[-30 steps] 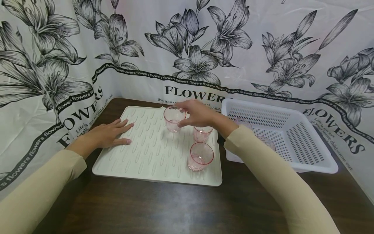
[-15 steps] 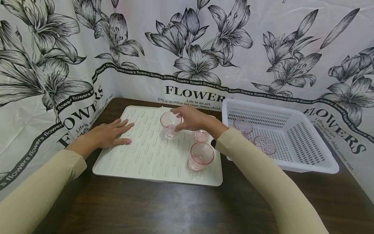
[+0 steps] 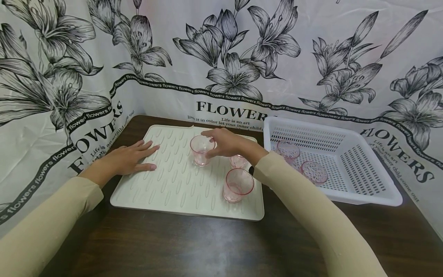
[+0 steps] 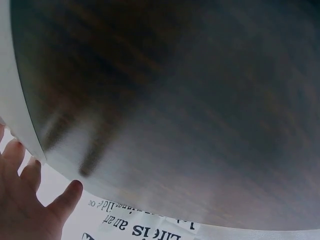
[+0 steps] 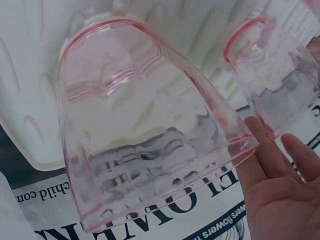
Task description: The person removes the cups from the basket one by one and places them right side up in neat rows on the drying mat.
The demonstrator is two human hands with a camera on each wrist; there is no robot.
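On the cream ridged drying mat, my right hand holds a clear pink-rimmed drinking glass upright between thumb and fingers. Two similar glasses stand at the mat's right side: a front glass and a back glass, partly hidden by my right hand and wrist. In the right wrist view, a glass fills the foreground, while the held glass shows behind it beside my fingers. My left hand rests flat with fingers spread on the mat's left side.
A white perforated plastic basket sits to the right, with pink-rimmed glasses inside, partly covered by my right sleeve. A dark wooden table lies under everything. Flower-printed cloth hangs behind and at both sides.
My right hand has brought the held glass slightly toward me and a little left, down onto the mat. My left hand has stayed in place.
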